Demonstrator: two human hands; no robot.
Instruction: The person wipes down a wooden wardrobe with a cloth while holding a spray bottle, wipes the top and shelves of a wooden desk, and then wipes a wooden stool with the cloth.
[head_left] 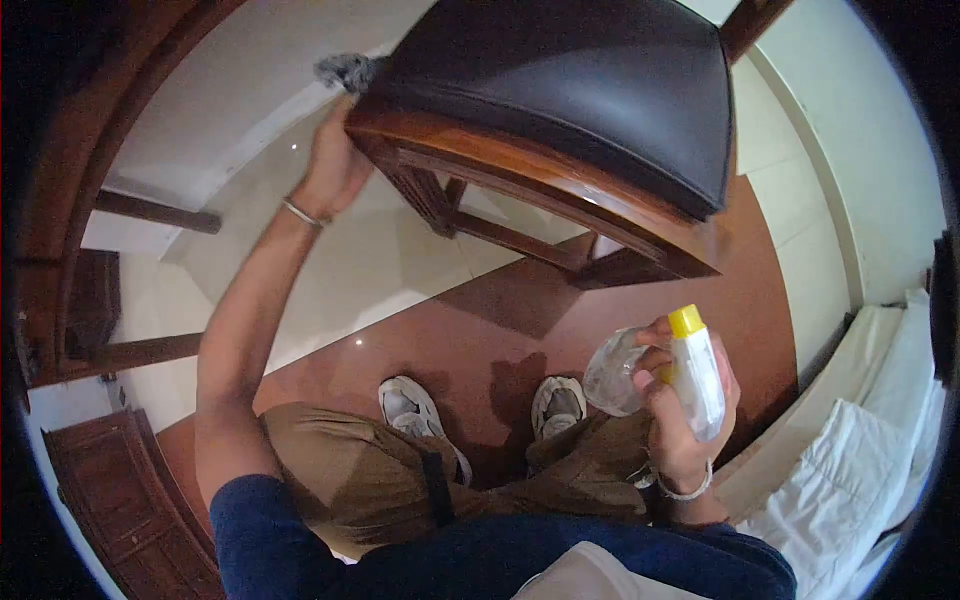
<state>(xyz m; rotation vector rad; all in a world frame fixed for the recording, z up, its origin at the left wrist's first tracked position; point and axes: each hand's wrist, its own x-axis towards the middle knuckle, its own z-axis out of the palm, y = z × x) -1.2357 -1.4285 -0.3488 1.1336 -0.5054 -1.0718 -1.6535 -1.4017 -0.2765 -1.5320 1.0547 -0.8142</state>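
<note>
A wooden chair [540, 165] with a dark padded seat [570, 85] stands in front of me. My left hand [338, 165] reaches to the left side of its seat frame, fingers mostly hidden behind the corner. A crumpled grey cloth [348, 70] pokes out just beyond that hand, pressed against the chair's side. In my right hand [665, 400] is a spray bottle [615, 375], held tilted in front of my right knee. The bottle has a clear body, a white spray head and a yellow nozzle; my fingers wrap around its neck.
Dark wooden furniture [75, 290] rises along the left, with a carved wooden panel [130, 490] lower down. White fabric [840, 490] lies at the right. My shoes [410, 405] stand on the reddish floor [470, 350], which meets cream tiles [350, 270].
</note>
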